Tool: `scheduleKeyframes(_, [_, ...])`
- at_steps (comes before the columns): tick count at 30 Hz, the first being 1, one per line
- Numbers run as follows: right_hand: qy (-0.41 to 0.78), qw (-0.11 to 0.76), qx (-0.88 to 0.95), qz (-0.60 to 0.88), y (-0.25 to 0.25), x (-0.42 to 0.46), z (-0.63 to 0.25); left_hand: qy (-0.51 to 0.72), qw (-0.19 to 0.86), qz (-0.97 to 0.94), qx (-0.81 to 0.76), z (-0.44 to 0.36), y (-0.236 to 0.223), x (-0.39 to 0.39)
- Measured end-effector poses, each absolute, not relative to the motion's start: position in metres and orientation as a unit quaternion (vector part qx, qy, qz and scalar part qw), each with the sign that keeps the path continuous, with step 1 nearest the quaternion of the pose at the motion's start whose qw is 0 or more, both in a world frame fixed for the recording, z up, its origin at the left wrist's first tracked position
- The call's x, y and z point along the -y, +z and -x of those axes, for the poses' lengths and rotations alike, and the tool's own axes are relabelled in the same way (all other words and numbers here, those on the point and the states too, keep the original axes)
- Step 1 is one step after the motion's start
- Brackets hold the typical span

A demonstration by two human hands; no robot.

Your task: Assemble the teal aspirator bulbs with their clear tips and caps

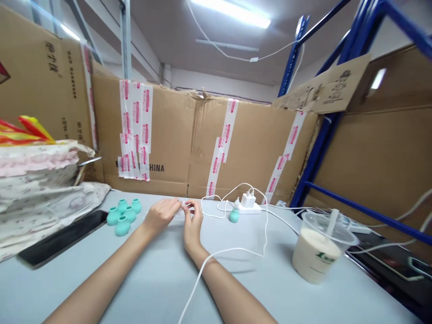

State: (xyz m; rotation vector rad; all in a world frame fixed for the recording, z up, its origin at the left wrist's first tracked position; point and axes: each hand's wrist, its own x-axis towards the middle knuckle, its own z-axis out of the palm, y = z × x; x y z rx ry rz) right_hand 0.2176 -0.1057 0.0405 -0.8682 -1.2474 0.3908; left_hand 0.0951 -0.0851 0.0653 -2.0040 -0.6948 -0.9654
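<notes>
Both hands meet above the middle of the table. My left hand (162, 215) has its fingers pinched on a small translucent whitish piece (183, 204), whose exact kind I cannot make out. On the other side of this piece, my right hand (193, 220) closes its thumb and fingertips on it. Left of my left hand stands a group of several small teal pots (123, 225) with round bodies and narrow open necks. Another teal pot (234, 216), with a clear pointed tip on top, stands apart to the right of my hands.
A white power strip (249, 209) with a plugged charger sits at the back; its white cable (232, 249) crosses my right forearm. A cup of milky drink (315, 252) stands at right. A black long object (64, 238) and cloth (43, 198) lie left. Cardboard (175, 135) walls the back.
</notes>
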Motion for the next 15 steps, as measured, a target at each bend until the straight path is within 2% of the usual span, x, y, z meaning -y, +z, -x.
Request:
scheduleKeyframes(5, [0.145,0.679,0.606,0.388,0.049,0.104,-0.218,-0.417,0.4,0.767,0.279,-0.093,0.065,0.081])
scheduleKeyframes(10, [0.183,0.687,0.594,0.376,0.055,0.108,-0.219,-0.421,0.379,0.764,0.31,-0.093,0.064,0.082])
scheduleKeyframes(12, [0.233,0.696,0.572,0.367,0.055,0.107,-0.22,-0.422,0.364,0.768,0.316,-0.094,0.063,0.083])
scheduleKeyframes(15, [0.376,0.694,0.502,0.353,0.053,0.101,-0.222,-0.429,0.342,0.774,0.316,-0.094,0.061,0.083])
